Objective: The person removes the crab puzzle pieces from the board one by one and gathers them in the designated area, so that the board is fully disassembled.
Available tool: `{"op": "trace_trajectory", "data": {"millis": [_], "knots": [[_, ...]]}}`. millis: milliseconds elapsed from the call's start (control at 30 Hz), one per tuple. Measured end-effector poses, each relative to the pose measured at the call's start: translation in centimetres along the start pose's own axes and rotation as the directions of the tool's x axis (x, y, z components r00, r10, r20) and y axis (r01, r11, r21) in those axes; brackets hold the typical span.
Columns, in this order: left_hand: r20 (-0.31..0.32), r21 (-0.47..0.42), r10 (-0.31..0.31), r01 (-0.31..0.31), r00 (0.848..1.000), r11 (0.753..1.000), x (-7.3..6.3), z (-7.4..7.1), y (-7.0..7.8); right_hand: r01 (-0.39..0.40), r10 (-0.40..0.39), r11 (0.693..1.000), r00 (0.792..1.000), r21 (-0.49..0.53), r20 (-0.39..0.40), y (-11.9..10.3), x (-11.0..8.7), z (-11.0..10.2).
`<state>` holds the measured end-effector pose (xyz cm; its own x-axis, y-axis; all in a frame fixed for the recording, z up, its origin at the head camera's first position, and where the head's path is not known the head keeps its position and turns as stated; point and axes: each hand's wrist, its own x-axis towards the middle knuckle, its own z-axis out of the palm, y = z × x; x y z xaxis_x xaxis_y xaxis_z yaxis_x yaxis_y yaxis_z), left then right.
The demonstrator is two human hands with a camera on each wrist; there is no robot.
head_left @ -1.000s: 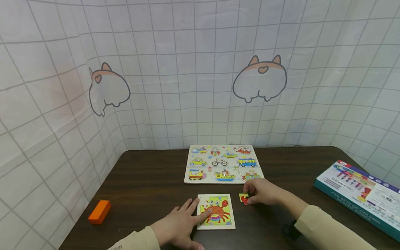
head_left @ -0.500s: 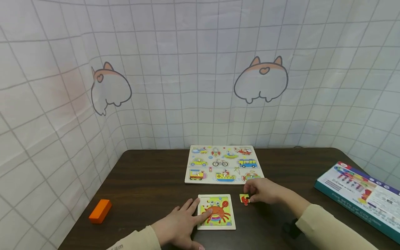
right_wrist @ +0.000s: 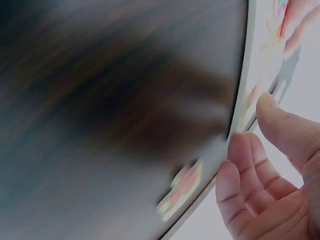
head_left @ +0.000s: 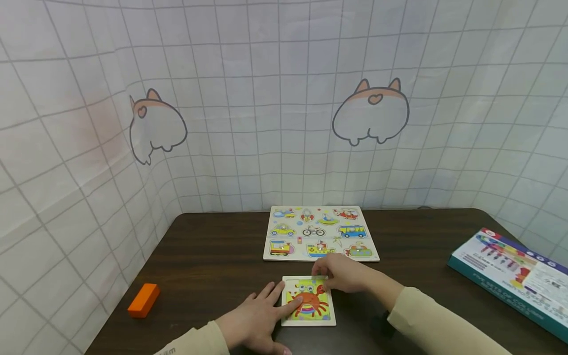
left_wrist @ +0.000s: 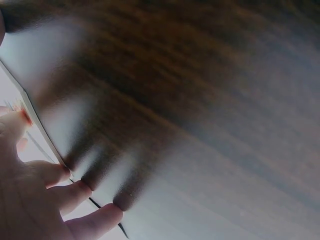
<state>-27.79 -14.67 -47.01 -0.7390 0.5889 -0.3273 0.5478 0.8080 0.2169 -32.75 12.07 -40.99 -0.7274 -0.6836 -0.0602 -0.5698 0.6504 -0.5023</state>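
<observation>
A small square jigsaw puzzle (head_left: 310, 323) shows a red crab on yellow-green in a pale frame, with a pale patch at its upper left. My left hand (head_left: 257, 318) lies spread along the left side, its index finger on the crab. In the left wrist view the other fingertips (left_wrist: 80, 190) rest by the frame's edge. My right hand (head_left: 343, 272) curls at the puzzle's upper right corner; the right wrist view shows the thumb over the frame and the fingers against its outer edge. A loose red-and-yellow puzzle piece (right_wrist: 182, 190) lies on the table near those fingers, hidden in the head view.
Behind the crab puzzle lies a larger peg puzzle board (head_left: 295, 224) with vehicle shapes. An orange block (head_left: 144, 301) sits near the table's left edge. A flat printed box (head_left: 510, 281) is at the right. A white checked cloth (head_left: 248, 98) hangs behind the brown table (head_left: 213, 256).
My right hand has left the loose puzzle piece on the table and moved left to the crab puzzle's upper right corner. The left hand keeps its place.
</observation>
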Motion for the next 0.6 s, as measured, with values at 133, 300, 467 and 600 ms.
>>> {"op": "trace_trajectory", "data": {"millis": [133,300,467,600], "knots": [[0.023,0.026,-0.040,0.040,0.999,0.999,-1.1,-1.6,1.8,-0.016,0.016,1.000,1.000,-0.019,0.020,-1.0,1.1,0.7],[0.017,0.047,-0.023,0.022,1.000,0.999,-0.7,-1.1,1.3,-0.011,0.013,0.999,0.999,-0.033,0.043,-1.8,2.0,1.4],[-0.003,0.009,0.017,-0.017,1.000,1.000,0.3,0.3,-0.4,-0.002,0.002,1.000,0.999,-0.012,0.047,-2.4,2.5,1.8],[0.010,0.046,-0.023,0.022,1.000,0.999,-0.7,-1.0,1.2,-0.016,0.016,1.000,0.999,-0.008,0.051,-2.7,2.7,2.0]]}}
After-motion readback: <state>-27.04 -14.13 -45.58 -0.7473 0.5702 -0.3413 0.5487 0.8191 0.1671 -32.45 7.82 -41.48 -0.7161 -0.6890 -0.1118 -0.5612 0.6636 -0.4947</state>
